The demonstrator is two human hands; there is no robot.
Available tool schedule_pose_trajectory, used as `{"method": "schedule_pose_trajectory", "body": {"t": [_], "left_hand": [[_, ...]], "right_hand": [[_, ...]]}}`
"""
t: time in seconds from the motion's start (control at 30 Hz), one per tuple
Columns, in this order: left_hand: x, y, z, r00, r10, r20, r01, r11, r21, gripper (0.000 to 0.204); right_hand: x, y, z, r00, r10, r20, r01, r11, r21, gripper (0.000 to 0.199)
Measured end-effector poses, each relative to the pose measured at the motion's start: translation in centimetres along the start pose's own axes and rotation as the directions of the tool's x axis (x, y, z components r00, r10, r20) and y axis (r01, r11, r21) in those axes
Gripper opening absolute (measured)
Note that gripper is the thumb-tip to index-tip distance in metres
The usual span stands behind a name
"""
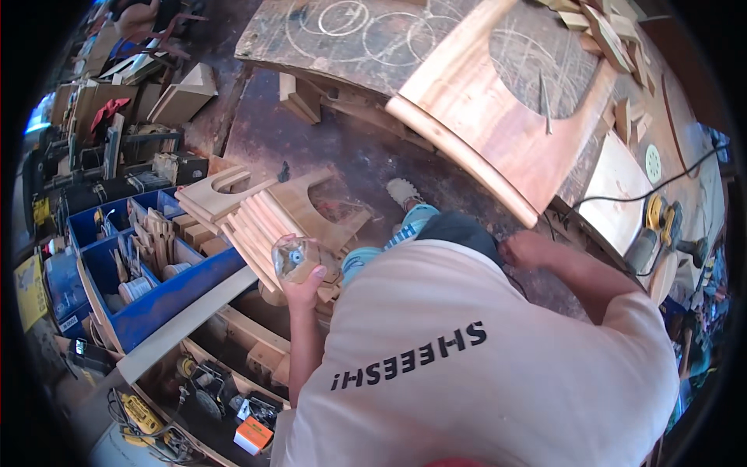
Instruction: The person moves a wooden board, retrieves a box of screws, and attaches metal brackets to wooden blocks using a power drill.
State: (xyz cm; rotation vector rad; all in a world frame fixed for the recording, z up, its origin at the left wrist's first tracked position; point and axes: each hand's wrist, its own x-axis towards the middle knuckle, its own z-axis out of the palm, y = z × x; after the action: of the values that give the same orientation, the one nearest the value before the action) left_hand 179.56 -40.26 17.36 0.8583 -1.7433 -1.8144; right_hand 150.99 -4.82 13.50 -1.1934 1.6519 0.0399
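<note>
My left hand (pixel 305 289) is raised in front of my chest, gripping a small clear plastic bottle (pixel 294 257) whose cap end faces the camera. Just behind the bottle is a stack of curved, cut-out wooden pieces (pixel 264 214). My right hand (pixel 526 249) is curled into a fist at my waist beside the dark waistband, just below the edge of a large reddish wooden board (pixel 482 124) with a round cut-out. I see nothing in that fist. My white shirt fills the lower middle of the view.
Blue bins (pixel 144 311) with small wood parts stand at left above a shelf of power tools (pixel 202 389). A yellow sander (pixel 661 222) with a black cord lies on the workbench at right, near wood offcuts (pixel 615 39). My light shoe (pixel 405 194) is on the dark floor.
</note>
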Motion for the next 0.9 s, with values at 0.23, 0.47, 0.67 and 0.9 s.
{"method": "schedule_pose_trajectory", "body": {"t": [0.23, 0.47, 0.67, 0.9], "left_hand": [[7.6, -0.2, -1.0, 0.978, -0.063, 0.200, 0.086, 0.991, -0.107, 0.077], [13.1, 0.0, -4.4, 0.936, 0.009, 0.352, 0.032, 0.993, -0.111, 0.077], [16.7, -0.1, -7.7, 0.938, 0.000, 0.346, 0.057, 0.986, -0.155, 0.075], [23.7, -0.4, -8.8, 0.920, 0.070, 0.387, -0.005, 0.986, -0.166, 0.075]], "right_hand": [[0.5, -2.8, 1.1, 0.962, 0.221, -0.162, -0.131, 0.890, 0.437, 0.017], [2.6, -9.2, 0.5, 0.917, 0.348, -0.197, -0.264, 0.897, 0.355, 0.020], [4.8, -11.5, -1.7, 0.916, 0.282, -0.284, -0.270, 0.959, 0.080, 0.020], [7.1, -14.4, -10.3, 0.920, 0.393, -0.001, -0.391, 0.915, -0.093, 0.026]]}}
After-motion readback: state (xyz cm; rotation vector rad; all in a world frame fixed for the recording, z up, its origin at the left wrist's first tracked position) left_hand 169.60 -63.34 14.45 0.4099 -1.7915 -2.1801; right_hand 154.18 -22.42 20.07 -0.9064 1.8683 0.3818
